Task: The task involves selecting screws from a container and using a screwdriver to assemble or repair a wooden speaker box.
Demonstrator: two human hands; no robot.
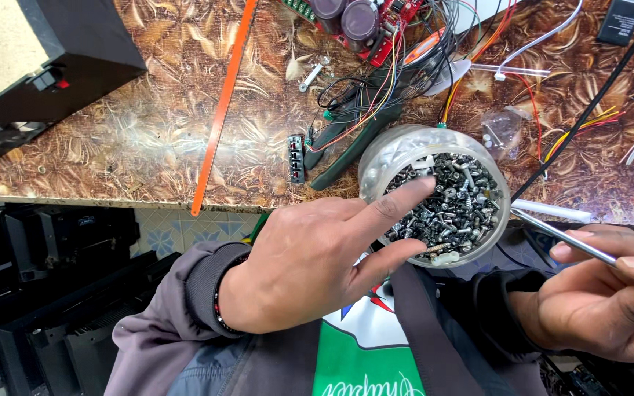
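Observation:
A clear plastic jar (399, 150) full of small metal screws (458, 204) is tipped toward me at the table's front edge. My left hand (310, 260) is spread open against its mouth, index finger reaching in among the screws and thumb under the rim. My right hand (610, 293), at the lower right, grips a thin metal tool shaft (560, 236) that points toward the jar's right side.
Behind the jar lie dark green pliers (350, 143), tangled coloured wires (405, 70) and a red circuit board (376, 26). An orange hacksaw blade (221, 110) crosses the patterned brown table (148, 139). A black box (31, 66) sits at the far left.

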